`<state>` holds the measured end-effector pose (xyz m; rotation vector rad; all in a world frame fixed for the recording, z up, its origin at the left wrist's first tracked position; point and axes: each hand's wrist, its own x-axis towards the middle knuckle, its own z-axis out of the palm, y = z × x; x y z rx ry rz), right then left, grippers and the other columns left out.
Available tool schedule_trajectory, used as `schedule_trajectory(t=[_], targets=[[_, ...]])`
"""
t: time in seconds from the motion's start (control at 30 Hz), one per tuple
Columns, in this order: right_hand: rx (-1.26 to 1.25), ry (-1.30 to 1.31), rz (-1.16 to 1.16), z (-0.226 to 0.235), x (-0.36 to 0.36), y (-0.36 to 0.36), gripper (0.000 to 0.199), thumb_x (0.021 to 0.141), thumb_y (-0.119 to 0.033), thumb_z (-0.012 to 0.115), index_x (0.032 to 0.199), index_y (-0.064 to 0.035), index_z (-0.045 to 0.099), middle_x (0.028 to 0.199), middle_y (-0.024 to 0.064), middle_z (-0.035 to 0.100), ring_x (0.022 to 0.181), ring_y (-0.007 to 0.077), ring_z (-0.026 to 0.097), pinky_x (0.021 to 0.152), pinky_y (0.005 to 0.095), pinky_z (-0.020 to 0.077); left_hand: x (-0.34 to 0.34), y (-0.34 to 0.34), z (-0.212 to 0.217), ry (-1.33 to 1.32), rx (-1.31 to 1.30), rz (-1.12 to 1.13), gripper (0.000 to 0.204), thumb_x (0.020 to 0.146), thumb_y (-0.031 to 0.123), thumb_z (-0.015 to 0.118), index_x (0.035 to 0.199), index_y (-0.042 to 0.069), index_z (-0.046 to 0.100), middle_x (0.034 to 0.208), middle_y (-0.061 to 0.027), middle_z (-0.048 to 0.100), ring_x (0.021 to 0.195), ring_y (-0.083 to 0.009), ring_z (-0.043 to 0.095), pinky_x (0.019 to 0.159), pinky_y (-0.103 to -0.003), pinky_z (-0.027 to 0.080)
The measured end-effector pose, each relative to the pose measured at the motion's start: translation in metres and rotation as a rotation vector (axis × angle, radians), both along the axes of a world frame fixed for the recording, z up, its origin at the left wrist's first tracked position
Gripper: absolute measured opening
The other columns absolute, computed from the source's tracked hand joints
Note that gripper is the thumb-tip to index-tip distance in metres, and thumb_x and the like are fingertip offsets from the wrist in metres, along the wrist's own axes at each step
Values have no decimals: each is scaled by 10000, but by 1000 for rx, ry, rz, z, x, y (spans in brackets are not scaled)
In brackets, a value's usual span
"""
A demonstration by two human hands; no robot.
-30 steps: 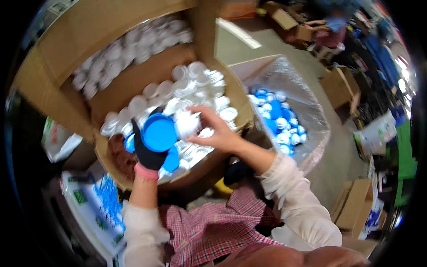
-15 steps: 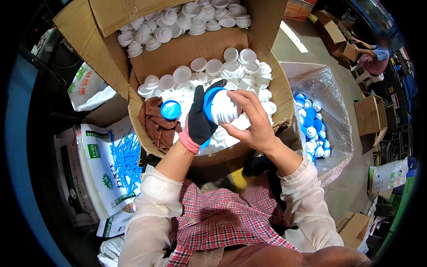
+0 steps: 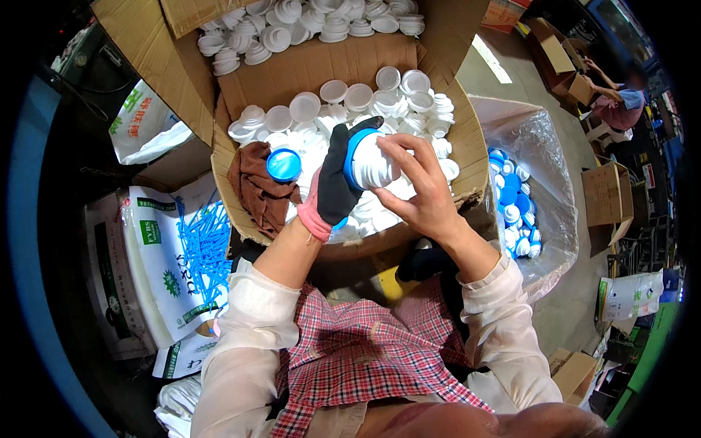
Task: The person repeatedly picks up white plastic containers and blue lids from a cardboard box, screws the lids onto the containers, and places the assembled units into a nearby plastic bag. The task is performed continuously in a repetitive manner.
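**Cap and insert meeting in both hands, box far from empty**

My right hand (image 3: 427, 193) is bare, fingers curled round a white insert (image 3: 376, 162), pressing it against the blue cap (image 3: 352, 157). My left hand (image 3: 336, 186), in a black glove with a pink cuff, is closed on that cap from the side. The pair sits just above the near box (image 3: 467, 146), over its white pieces.

Progress, as I judge it: this one is mid-joining, not seated that I can confirm. One loose blue cap (image 3: 283, 165) lies on a brown rag (image 3: 255, 191) at the box's left corner. The clear bag (image 3: 540, 160) to my right holds a shallow layer of blue-and-white pieces (image 3: 511, 208), likely finished. The near box and the far box (image 3: 146, 51) behind it both hold many white inserts, so most of the work remains.

Packaging: at left, white sacks (image 3: 157, 270) with green emblems and blue print, lying flat; another white sack (image 3: 142, 120) with green markings, crumpled, beside the far box. At lower right, a white sack (image 3: 631, 296) with a green patch. Brown cartons (image 3: 606, 193) stand open on the floor beyond the bag.
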<state>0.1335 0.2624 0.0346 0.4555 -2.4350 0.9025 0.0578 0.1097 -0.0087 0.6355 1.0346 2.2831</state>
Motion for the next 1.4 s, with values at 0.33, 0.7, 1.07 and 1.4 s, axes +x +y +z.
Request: schedule_trajectory(t=[0.33,0.7,1.07,1.4], targets=[[-494,-177,26,-3,-4,1,678,736,-145,787,1332,-42,480,1280,136,486,1169,246,494,952,383,431,1,1,8,-119,-4,-53,670,815,144,704,1405,44,403,1344,-85,497,1203,-186,501,1005,-307,415],[-907,-335,-390,-41,-30,7,665,975,-595,358,883,11,614,799,73,578,753,140,503,746,276,422,14,14,-7,225,-401,58,606,864,242,706,1357,4,447,1234,-101,571,1115,-172,542,973,-305,419],[-688,-502,-31,-18,-5,57,654,690,-316,842,1182,-8,540,1100,121,595,1042,209,567,916,325,448,-10,9,-21,53,-226,-34,458,974,214,511,1386,41,410,1323,-123,492,1202,-269,511,998,-381,438],[-772,-590,-1256,-132,208,353,797,644,-309,866,1266,32,503,1153,148,611,1024,275,610,802,415,509,-22,6,-37,26,-481,-19,389,991,174,405,1348,21,426,1321,-145,489,1200,-297,525,973,-414,478]])
